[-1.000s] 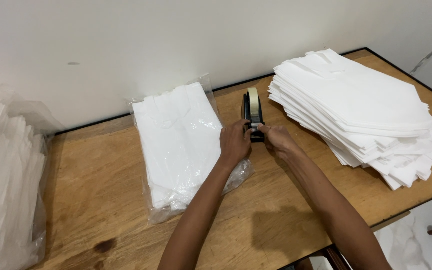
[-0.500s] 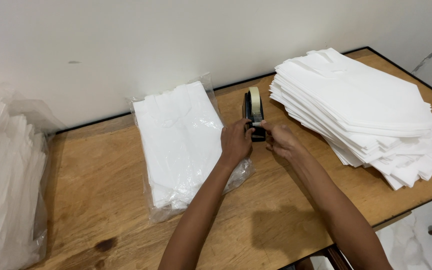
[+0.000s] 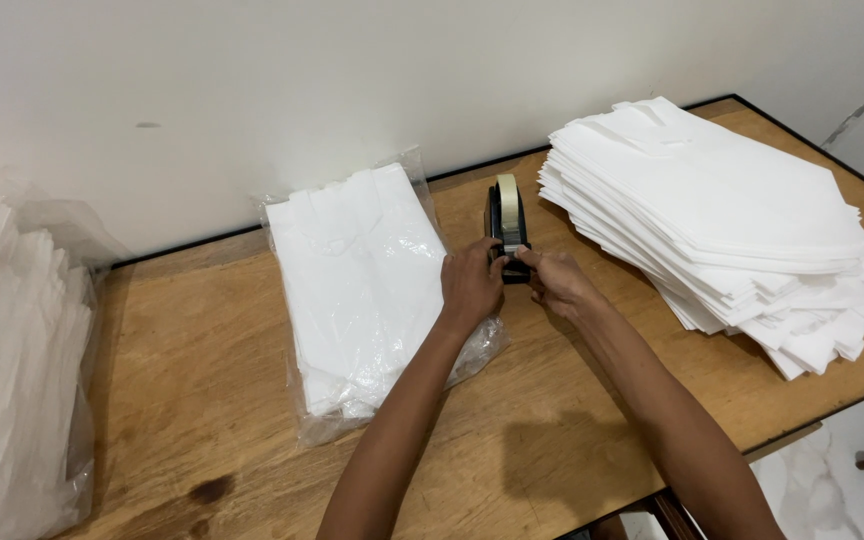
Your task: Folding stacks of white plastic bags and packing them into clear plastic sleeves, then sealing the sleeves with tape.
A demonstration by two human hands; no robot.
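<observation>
Far out to the left of your left hand (image 3: 472,285), a heap of white bags in clear plastic wrap (image 3: 12,370) sags over the edge of the brown wooden desk (image 3: 202,400). The desk's grain runs worn and scuffed, with a dark stain (image 3: 210,490) near its front edge. Behind it a plain white wall (image 3: 302,80) rises, and a thin black strip marks the joint.

Just under and left of your left hand lies a flat packet of white bags sealed in clear plastic (image 3: 362,290); your wrist rests on its right edge. That hand's grip is curled closed against the near end of the black tape dispenser with its pale tape roll (image 3: 508,222), which stands on the desk directly ahead of both hands.

Your right hand (image 3: 557,285) pinches at the dispenser's near end too, fingertips together; whether tape is between them cannot be told.

Right of that hand sits a tall loose stack of white bags (image 3: 722,210). Beyond the desk's right corner, pale marbled floor tiles (image 3: 842,470) show.
</observation>
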